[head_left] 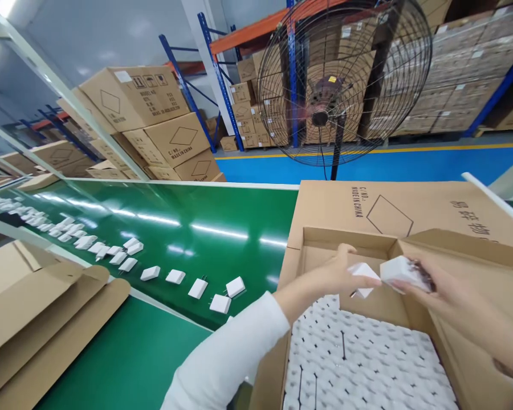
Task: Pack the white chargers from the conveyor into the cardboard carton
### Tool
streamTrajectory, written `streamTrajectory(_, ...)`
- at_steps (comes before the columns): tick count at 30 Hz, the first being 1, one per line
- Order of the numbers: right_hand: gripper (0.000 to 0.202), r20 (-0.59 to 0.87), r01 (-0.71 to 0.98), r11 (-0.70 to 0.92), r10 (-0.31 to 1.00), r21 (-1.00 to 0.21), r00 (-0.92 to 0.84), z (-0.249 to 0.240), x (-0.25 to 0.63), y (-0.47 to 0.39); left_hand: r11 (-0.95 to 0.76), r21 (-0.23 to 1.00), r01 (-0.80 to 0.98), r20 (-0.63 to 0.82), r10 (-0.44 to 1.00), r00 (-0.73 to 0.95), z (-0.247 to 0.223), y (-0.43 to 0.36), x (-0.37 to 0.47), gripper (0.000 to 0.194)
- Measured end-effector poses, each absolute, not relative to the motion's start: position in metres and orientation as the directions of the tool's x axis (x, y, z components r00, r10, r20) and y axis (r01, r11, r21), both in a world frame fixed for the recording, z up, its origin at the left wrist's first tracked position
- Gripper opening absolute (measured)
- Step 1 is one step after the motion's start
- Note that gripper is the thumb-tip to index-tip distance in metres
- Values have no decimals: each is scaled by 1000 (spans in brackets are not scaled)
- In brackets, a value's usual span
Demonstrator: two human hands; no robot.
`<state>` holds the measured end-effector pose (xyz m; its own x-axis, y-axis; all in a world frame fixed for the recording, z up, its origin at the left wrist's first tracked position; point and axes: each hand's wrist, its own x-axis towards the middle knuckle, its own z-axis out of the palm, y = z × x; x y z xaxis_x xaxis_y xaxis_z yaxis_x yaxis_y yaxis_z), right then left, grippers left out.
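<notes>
A white sleeve (235, 356) leads to the left hand (343, 272) pinching one white adapter (365, 274), the right hand (435, 285) gripping a second adapter (397, 271), both above an open carton (325, 257) where packed adapters (367, 356) sit snug, presumably so none shift.

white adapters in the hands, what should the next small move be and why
Probably lower the left hand's white adapter toward the bare cardboard just beyond the packed adapters: it is held above the open carton, and that patch shows no adapters. The right hand also holds white, so placing one first seems tidier.
</notes>
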<state>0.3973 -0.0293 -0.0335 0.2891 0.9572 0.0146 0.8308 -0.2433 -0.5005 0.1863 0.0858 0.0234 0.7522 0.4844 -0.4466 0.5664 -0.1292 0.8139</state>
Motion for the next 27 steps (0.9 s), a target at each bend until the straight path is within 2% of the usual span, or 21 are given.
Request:
streamTrajectory(3,34,-85,855,-260,965,-448,249,-37,392,-34,-424,613,666,-467,485,739,14,88,222,56)
streamTrajectory(5,28,-75,880,-210,978,-425,197,-37,382,-35,-556,465,689,-532,447,719,8,84,239,42)
streamTrajectory(8,22,-62,909,-124,992,-398,109,-41,371,-33,-693,295,658,-652,358,668,0,77,251,35)
streamTrajectory(11,20,-174,893,-108,984,-437,35,-48,369,-32,-792,212,572,-644,327,692,-6,72,247,33)
streamTrajectory(13,25,-241,857,-98,970,-507,-32,-51,370,-33,-827,204,524,-630,298,717,-7,71,238,38)
streamTrajectory(17,36,-282,776,-79,951,-626,-130,-48,369,-34,-874,237,424,-567,230,791,-10,70,223,47)
streamTrajectory(21,45,-340,762,-87,923,-642,-181,-49,363,-27,-782,331,527,-528,309,791,-17,77,212,70)
streamTrajectory(22,45,-330,770,-62,923,-635,-197,-51,363,-26,-765,366,530,-497,321,806,-16,80,205,70)
streamTrajectory(24,43,-271,805,31,933,-592,-235,-57,367,-26,-754,426,500,-355,368,859,-10,85,180,55)
streamTrajectory(27,50,-112,860,178,959,-479,-260,-60,371,-27,-706,426,566,-100,585,805,9,85,114,40)
